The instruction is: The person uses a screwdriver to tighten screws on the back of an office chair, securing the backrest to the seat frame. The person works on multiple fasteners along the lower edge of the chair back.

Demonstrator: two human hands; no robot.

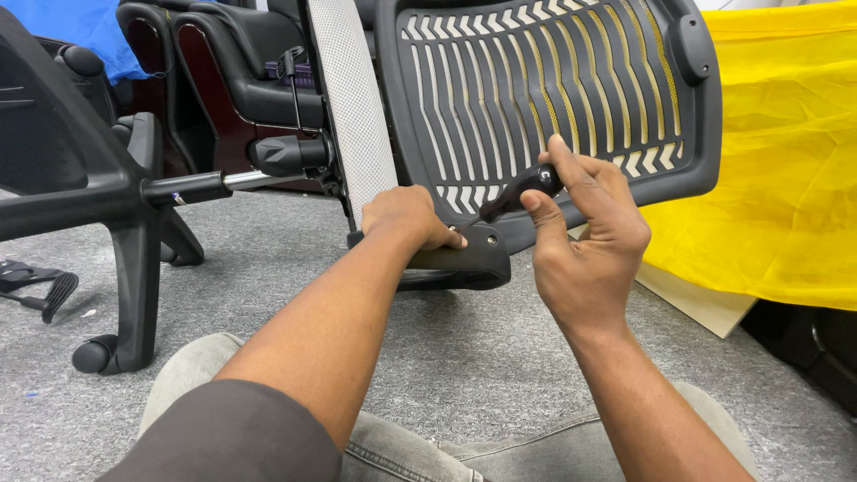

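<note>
Steadying the black armrest bracket point(464, 254) under the slotted chair back point(553, 89) so it stays put against the tool, I see my left hand point(406, 219) curled shut over its top, while my right hand point(585, 241), just beside it, pinches closed around a black screwdriver point(522, 189) angled into the bracket.

Open carpet point(500, 357) lies below the hands; chair back point(553, 89) blocks ahead, wheeled base point(134, 268) left, yellow cloth point(786, 178) right.
</note>
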